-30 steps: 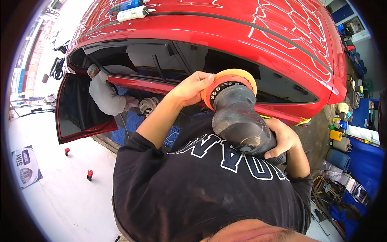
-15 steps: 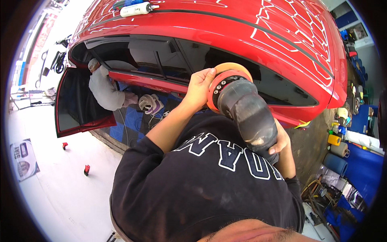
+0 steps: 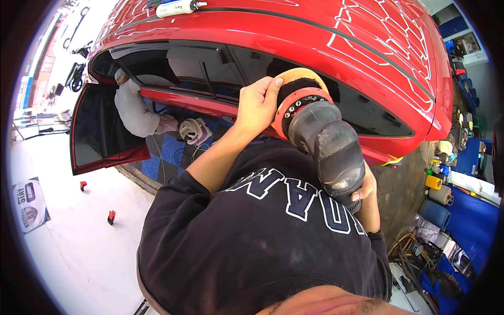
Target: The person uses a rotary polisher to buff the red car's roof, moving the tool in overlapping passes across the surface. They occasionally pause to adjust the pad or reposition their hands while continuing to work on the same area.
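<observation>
A black polisher is held up in front of my chest, beside the red car's side windows. My right hand grips its rear end, the thumb showing and most fingers hidden behind it. My left hand pinches the edge of the yellow-orange foam pad at the polisher's head, thumb on top. The pad tilts away from the red backing plate, and a dark gap shows between them along the upper edge. Whether they still touch lower down, I cannot tell.
The red car stretches across the far side, a white bottle on its roof. At left, another person bends by the open door, near a white-and-purple machine. Containers, including a blue drum, and hoses crowd the right.
The upper edge of the foam pad has come away from the backing plate, pulled by my left hand. The polisher has shifted slightly right; my right hand keeps its grip.
</observation>
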`<state>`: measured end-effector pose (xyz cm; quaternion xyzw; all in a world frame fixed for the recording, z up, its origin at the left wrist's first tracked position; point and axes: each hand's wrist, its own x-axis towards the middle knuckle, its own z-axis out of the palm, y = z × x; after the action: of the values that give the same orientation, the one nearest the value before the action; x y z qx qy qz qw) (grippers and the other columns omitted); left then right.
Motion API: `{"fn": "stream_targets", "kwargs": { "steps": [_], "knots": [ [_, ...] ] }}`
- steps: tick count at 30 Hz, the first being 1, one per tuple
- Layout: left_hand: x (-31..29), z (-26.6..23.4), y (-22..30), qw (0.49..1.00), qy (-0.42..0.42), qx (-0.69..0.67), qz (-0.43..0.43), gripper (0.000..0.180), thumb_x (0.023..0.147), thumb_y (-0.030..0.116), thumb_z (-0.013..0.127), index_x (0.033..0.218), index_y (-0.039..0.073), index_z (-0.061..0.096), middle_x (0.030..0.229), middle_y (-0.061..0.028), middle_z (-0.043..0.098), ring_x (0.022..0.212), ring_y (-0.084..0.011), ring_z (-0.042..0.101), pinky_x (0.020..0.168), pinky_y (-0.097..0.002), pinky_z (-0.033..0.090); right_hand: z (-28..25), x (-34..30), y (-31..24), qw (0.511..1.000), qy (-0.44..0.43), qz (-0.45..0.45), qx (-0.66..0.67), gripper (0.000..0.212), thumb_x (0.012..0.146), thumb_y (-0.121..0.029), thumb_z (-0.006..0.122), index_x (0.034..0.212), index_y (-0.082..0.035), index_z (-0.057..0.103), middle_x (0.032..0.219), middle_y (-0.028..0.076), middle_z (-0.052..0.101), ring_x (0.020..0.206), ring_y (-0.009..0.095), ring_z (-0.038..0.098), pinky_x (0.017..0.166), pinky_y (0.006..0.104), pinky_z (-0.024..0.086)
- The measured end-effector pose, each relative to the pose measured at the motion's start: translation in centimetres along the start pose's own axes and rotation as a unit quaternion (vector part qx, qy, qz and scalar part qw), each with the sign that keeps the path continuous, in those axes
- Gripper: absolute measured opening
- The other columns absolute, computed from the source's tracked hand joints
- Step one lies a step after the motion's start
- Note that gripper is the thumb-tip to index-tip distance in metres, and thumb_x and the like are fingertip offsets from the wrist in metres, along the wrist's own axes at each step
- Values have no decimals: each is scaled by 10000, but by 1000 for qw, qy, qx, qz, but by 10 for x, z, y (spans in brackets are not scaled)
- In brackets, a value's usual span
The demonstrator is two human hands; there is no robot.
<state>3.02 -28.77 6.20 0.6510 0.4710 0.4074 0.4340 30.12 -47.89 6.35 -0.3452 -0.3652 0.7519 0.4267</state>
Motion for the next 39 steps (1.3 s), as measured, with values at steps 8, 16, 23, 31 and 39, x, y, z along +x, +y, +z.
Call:
{"fn": "stream_targets", "kwargs": {
  "steps": [8, 16, 23, 31, 39],
  "knots": [
    [-10, -3, 2, 999, -8, 2, 54, 410, 1089, 279, 617, 833, -40, 639, 576, -125, 483, 583, -101, 397, 517, -349, 426, 4, -2, 0, 999, 34, 0, -9, 968, 420, -297, 916, 1264, 104, 661, 1190, 165, 737, 1090, 262, 695, 1016, 344, 491],
    [-16, 2, 14, 998, -19, -48, 24, 449, 1096, 300, 608, 802, -39, 630, 584, -87, 502, 616, -77, 409, 529, -329, 427, -3, -6, 4, 999, 32, 14, 15, 1009, 413, -315, 900, 1293, 101, 636, 1197, 164, 734, 1066, 253, 706, 992, 347, 513],
    [-20, 8, 16, 990, -45, -120, -56, 480, 1108, 322, 590, 772, -18, 639, 607, 4, 523, 624, -60, 420, 540, -301, 413, -11, -4, 13, 998, 30, 4, 49, 1052, 375, -291, 892, 1315, 92, 615, 1180, 154, 736, 1056, 250, 711, 975, 340, 521],
    [-24, 9, 13, 978, -71, -194, -33, 456, 1124, 344, 557, 860, -10, 670, 693, 31, 562, 658, -50, 440, 566, -270, 418, -14, -10, 9, 999, 36, -3, 35, 1080, 372, -273, 907, 1340, 89, 594, 1205, 172, 717, 1042, 275, 712, 961, 358, 529],
    [-44, 0, 6, 787, -193, -526, -257, 700, 1127, 563, 331, 1431, -33, 537, 1427, -177, 628, 1318, -304, 615, 1115, -498, 490, -12, -9, 39, 978, -19, -118, 173, 963, 549, -337, 867, 1338, 127, 568, 1140, 301, 658, 949, 431, 666, 782, 488, 527]
  ]
}}
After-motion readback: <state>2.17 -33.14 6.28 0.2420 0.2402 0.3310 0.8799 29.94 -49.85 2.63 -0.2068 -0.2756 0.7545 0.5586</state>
